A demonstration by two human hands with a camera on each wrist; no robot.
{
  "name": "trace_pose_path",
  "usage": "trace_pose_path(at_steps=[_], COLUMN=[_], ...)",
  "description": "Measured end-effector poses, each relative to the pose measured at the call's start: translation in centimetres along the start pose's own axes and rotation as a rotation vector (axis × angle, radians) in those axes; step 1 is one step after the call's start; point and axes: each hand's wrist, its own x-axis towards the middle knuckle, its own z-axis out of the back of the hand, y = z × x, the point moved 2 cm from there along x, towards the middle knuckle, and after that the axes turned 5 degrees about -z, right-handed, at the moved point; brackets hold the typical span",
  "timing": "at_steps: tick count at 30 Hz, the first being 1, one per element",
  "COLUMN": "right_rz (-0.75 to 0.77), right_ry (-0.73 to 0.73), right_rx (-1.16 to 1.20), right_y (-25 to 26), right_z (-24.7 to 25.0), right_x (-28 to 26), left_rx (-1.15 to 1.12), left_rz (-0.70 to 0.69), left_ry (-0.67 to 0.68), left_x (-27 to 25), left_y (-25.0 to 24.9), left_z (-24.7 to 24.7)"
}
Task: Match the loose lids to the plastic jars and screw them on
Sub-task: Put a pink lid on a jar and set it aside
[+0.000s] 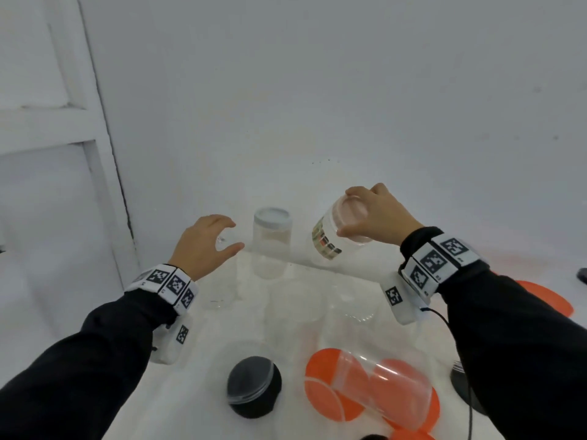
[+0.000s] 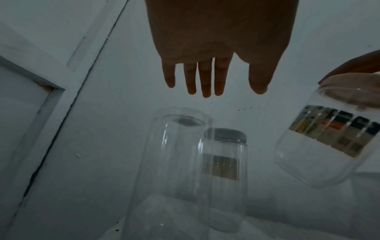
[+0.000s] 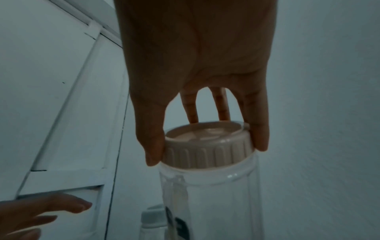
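My right hand (image 1: pixel 349 214) grips the pale pink ribbed lid (image 3: pixel 209 146) seated on a clear labelled jar (image 1: pixel 327 246), which hangs tilted above the table. The same jar (image 2: pixel 329 146) shows at the right edge of the left wrist view. My left hand (image 1: pixel 233 238) hovers open, fingers spread and holding nothing, just above a tall clear lidless jar (image 2: pixel 174 162). Between the hands stands a clear jar with a grey lid (image 1: pixel 272 246) screwed on. Near me lie a black lid (image 1: pixel 254 389) and orange lids (image 1: pixel 327 389).
Several clear lidless jars (image 1: pixel 295 306) stand on the white table. A clear jar (image 1: pixel 394 392) lies on its side over the orange lids. Another orange lid (image 1: pixel 546 300) and a black lid (image 1: pixel 459 382) sit beside my right arm. A white wall and door frame (image 1: pixel 104 154) close in behind and left.
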Motion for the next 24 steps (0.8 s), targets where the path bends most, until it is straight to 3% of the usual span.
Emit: trace_pose_path(at_steps=[5, 7, 14, 24], right_rz=[-0.044, -0.045, -0.064, -0.098], right_ry=[0.099, 0.142, 0.218, 0.281], right_rx=[-0.054, -0.091, -0.187, -0.229], right_y=[0.7, 0.9, 1.8, 2.4], right_z=[-3.5, -4.7, -7.6, -9.6], right_x=[3.7, 4.8, 7.9, 10.2], left_rx=[0.017, 0.063, 0.09, 0.096], left_rz=[-0.024, -0.041, -0.181, -0.217], left_ry=[0.217, 0.245, 0.035, -0.014], left_x=[1.1, 1.2, 0.5, 0.3], left_y=[3.1, 4.1, 5.5, 5.3], left_z=[-2.7, -3.7, -5.2, -5.4])
